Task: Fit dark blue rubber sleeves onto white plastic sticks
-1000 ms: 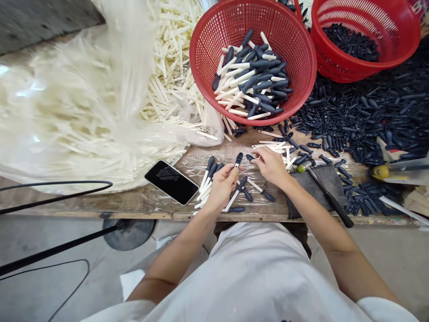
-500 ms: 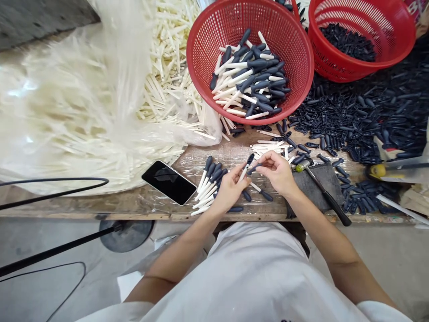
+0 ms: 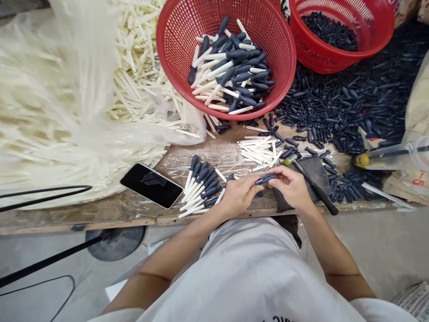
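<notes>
Between both hands lies a dark blue handle (image 3: 265, 179), its two halves close together. My left hand (image 3: 238, 196) is closed round its left end; the white strip inside is mostly hidden by the fingers. My right hand (image 3: 291, 185) pinches the handle's right end between thumb and fingers. Left of my left hand, white sticks with dark handles (image 3: 201, 185) lie in a row on the wooden table (image 3: 140, 212). Loose white strips (image 3: 258, 151) are spread just beyond the hands. A hammer (image 3: 313, 183) rests on a dark block (image 3: 315, 166) to the right.
A red basket (image 3: 164, 49) of handled white sticks stands at the back, beside another red basket (image 3: 375, 44) of dark parts. Dark handle pieces (image 3: 338, 105) heap at the right. A phone (image 3: 151, 185) lies left, near plastic-covered white strips (image 3: 134, 85).
The handle halves, apart before, are now together, and the piece has turned to lie nearly level. Both hands sit further right over the table. The view has shifted right.
</notes>
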`<state>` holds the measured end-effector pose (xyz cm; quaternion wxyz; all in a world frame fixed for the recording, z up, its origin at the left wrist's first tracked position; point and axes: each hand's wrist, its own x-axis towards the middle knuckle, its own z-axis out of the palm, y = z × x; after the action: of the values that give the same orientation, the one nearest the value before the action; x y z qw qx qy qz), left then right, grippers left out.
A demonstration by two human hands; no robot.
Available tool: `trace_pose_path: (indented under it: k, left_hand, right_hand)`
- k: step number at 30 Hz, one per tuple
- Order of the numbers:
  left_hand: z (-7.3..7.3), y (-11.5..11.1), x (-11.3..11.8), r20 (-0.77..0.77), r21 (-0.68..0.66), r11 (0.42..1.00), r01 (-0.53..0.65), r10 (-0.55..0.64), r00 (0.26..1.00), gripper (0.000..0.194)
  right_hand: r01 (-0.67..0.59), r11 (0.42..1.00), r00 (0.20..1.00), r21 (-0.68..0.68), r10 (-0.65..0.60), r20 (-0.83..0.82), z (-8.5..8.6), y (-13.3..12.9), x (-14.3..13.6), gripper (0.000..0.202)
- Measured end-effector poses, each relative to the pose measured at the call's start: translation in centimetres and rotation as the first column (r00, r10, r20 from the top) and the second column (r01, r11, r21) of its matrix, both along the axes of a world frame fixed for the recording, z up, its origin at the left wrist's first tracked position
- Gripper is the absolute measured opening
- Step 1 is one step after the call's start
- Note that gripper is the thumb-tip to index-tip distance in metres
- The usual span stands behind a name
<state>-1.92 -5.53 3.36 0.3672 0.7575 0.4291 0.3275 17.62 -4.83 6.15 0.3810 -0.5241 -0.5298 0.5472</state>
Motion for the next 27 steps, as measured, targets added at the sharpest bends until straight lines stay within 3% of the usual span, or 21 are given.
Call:
trace_pose_path:
  k: [6, 11, 13, 15, 17, 18, 21, 24, 27]
  left_hand:
    - [-0.2, -0.6, 1.1, -0.009, -0.054, 0.995, 0.080, -0.081, 0.997, 0.025]
    - [-1.2, -0.8, 1.8, 0.038, -0.253, 0.963, 0.095, -0.089, 0.995, 0.023]
    - [-1.7, -0.6, 1.9, -0.008, -0.315, 0.947, 0.063, -0.069, 0.998, 0.022]
    - [-2.0, -0.3, 2.2, -0.074, -0.351, 0.936, 0.036, -0.066, 0.995, 0.020]
    - [-2.2, 0.2, 2.9, -0.133, -0.379, 0.925, 0.022, -0.078, 0.988, 0.022]
    - [-2.2, 0.5, 3.3, -0.149, -0.399, 0.917, 0.016, -0.082, 0.985, 0.023]
    - [-2.6, 1.4, 4.6, -0.109, -0.521, 0.854, 0.024, -0.094, 0.990, 0.031]
    - [-3.2, 1.8, 5.2, 0.063, -0.674, 0.732, 0.104, -0.083, 0.995, 0.027]
    - [-3.4, 1.9, 5.0, 0.182, -0.774, 0.613, 0.160, -0.027, 0.983, 0.020]
  right_hand:
    - [0.062, 0.998, 0.994, 0.003, -0.062, 0.095, -0.4, -2.3, 1.0, 0.017]
    - [0.057, 0.996, 0.952, 0.063, -0.073, 0.299, -1.5, -3.3, 3.2, 0.020]
    - [0.090, 0.975, 0.809, 0.204, -0.191, 0.556, -2.0, -3.1, 4.9, 0.025]
    - [0.079, 0.949, 0.528, 0.306, -0.301, 0.794, -2.7, -2.9, 6.5, 0.030]
    - [0.035, 0.959, 0.295, 0.281, -0.278, 0.914, -3.3, -2.7, 7.8, 0.030]
    - [0.019, 0.970, 0.243, 0.243, -0.240, 0.940, -3.6, -2.7, 8.2, 0.029]
    - [0.030, 0.980, 0.258, 0.194, -0.195, 0.946, -3.5, -3.4, 8.5, 0.030]
    - [0.040, 0.983, 0.329, 0.179, -0.182, 0.927, -2.2, -4.8, 8.0, 0.037]
    - [-0.030, 0.986, 0.341, 0.164, -0.145, 0.929, -0.6, -6.6, 7.5, 0.041]
